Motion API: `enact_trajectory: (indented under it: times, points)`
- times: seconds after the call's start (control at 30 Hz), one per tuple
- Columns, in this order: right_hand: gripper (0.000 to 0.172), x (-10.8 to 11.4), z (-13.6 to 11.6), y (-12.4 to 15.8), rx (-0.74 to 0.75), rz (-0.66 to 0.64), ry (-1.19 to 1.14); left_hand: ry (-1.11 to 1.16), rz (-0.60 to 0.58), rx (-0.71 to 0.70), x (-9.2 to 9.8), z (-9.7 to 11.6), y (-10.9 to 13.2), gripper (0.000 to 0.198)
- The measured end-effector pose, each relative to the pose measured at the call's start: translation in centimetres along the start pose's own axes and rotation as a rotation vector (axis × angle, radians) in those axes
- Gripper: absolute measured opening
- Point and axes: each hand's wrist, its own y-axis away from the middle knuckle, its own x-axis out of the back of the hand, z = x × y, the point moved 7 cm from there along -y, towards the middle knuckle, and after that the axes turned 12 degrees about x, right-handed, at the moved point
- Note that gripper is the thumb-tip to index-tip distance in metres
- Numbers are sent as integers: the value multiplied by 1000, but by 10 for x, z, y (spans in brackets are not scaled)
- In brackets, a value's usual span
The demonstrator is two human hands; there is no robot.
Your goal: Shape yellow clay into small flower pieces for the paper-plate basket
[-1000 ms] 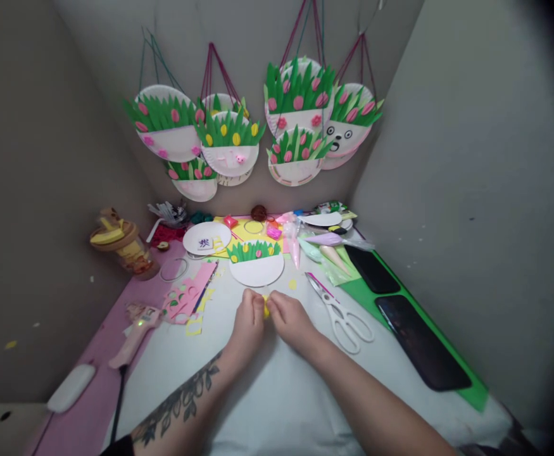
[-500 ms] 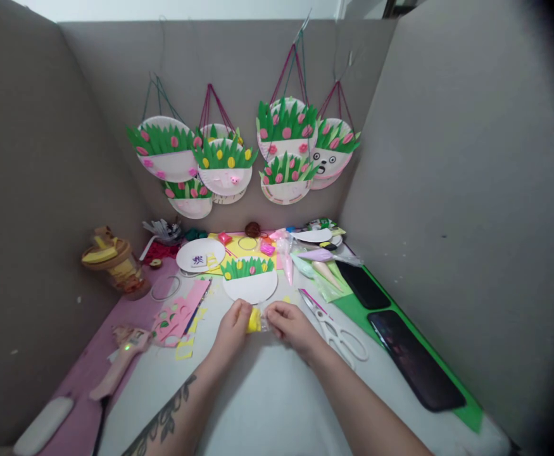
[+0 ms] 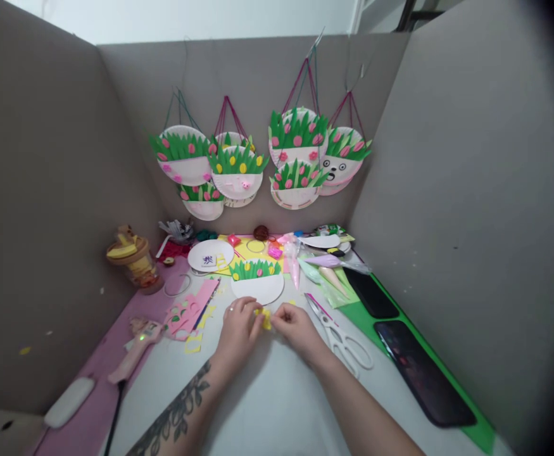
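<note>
Between my hands, above the white table, is a small yellow packet that looks soft; a clear wrapper showed on it a moment ago. My left hand wears a ring and has its thumb and fingers closed on the packet's left side. From the right, my right hand pinches at its edge, the fingertips partly hidden. Just beyond lies a white paper plate pocket with green paper grass and small yellow and pink flowers. White-handled scissors rest right of my right hand.
A hot glue gun, pink paper scraps and a brown pot-like cup stand at left. Two dark phones and filled piping bags lie at right. Decorated plates hang on the back panel.
My left fingers have shifted over the top of the yellow packet, and less of it and its clear wrapper shows. The whole view has swung slightly, moving things right.
</note>
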Motion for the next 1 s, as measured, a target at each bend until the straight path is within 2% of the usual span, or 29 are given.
enact_trajectory:
  times: [0.1,0.2,0.3,0.37,0.43,0.5,0.57,0.63,0.77,0.9,1.0]
  points:
    - [19,1,-4,0,80,5,30,164,-144,45,-6,6,10,29]
    - [18,2,-12,6,162,-14,61,325,-308,134,-16,10,30,51]
    - [17,-3,-24,13,232,-52,91,435,-350,241,-20,9,52,62]
    - [17,-10,-37,15,263,-55,112,531,-295,288,-15,10,58,60]
    - [18,-19,-53,12,282,-25,137,656,-174,345,-4,12,54,55]
    - [18,-32,-71,5,292,24,159,778,7,406,13,15,41,47]
    - [15,-45,-86,-4,295,76,169,837,204,404,31,20,24,39]
    - [13,-54,-91,-15,283,135,167,846,284,405,38,23,3,32]
    - [14,-61,-70,-33,227,228,153,843,286,458,25,5,-25,25]
    - [12,-66,-38,-42,205,230,107,849,296,511,11,-23,-29,21]
    - [14,-67,-29,-45,203,221,57,861,292,527,12,-28,-27,21]
